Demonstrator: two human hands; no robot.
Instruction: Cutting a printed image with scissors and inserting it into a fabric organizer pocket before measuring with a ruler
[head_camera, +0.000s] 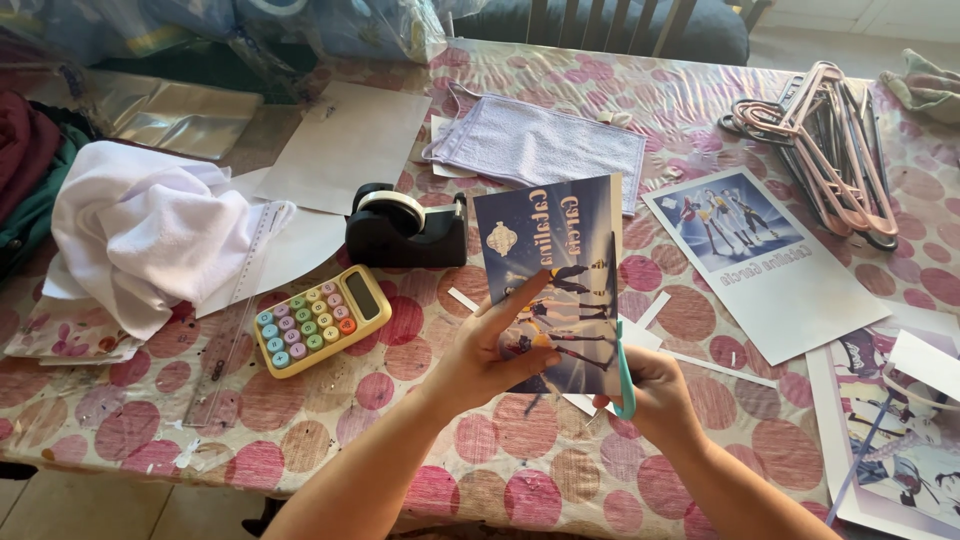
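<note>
A table under a pink-dotted cloth fills the frame. At upper left lies a white cloth; at right, a printed sheet. In the centre the left hand pinches a blue picture card upright, forefinger stretched along it. The right hand is closed around teal-handled scissors, cutting the card's right edge. A black tape dispenser and a yellow calculator sit left of the card.

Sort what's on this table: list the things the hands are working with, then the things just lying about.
In use:
left hand
right hand
blue printed picture
teal-handled scissors

Lying about:
yellow calculator
black tape dispenser
clear ruler
white cloth
lilac cloth
pink hangers
second printed sheet
paper offcuts
</note>
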